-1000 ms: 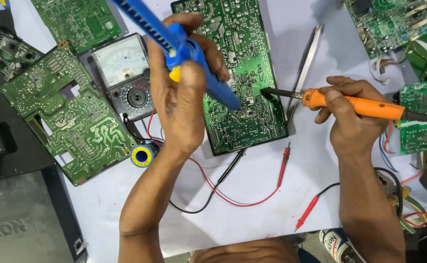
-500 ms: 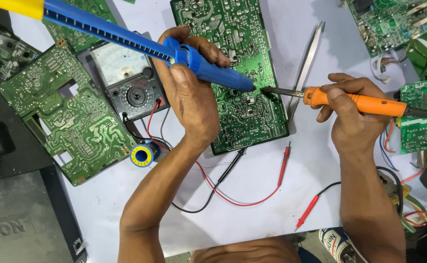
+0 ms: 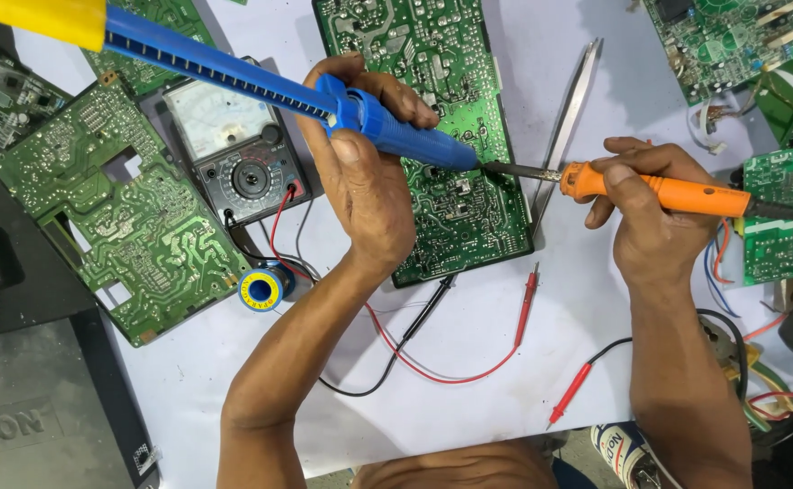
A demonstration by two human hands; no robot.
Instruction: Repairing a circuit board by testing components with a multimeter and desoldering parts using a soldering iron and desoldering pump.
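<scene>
Mid-job by the look of it: both tools sit at one joint on the middle board (image 3: 451, 136), nothing lifted off yet, so I'd guess the joint is being heated and sucking out the solder is what's left.

Far out past the left grip there's a bare green board (image 3: 116, 217) with cutouts and pale traces, matte and flat. Between it and that grip sits an analog meter (image 3: 234, 149), black case, clear dial window, and just below it a small solder reel (image 3: 261, 290) with a yellow face. Red and black leads (image 3: 433, 358) loop over the white counter (image 3: 505, 398) under the wrist.

The left hand (image 3: 365, 172) is wrapped tight around a solder sucker (image 3: 324, 100), blue ribbed plastic tube with a yellow end, nozzle down on the board. Between the two grips lie steel tweezers (image 3: 567, 122), shiny and slim. The right hand (image 3: 650, 217) pinches an iron (image 3: 659, 188), smooth orange handle, dark metal tip meeting the nozzle. More green boards (image 3: 772, 231) lie just beyond that hand.
</scene>
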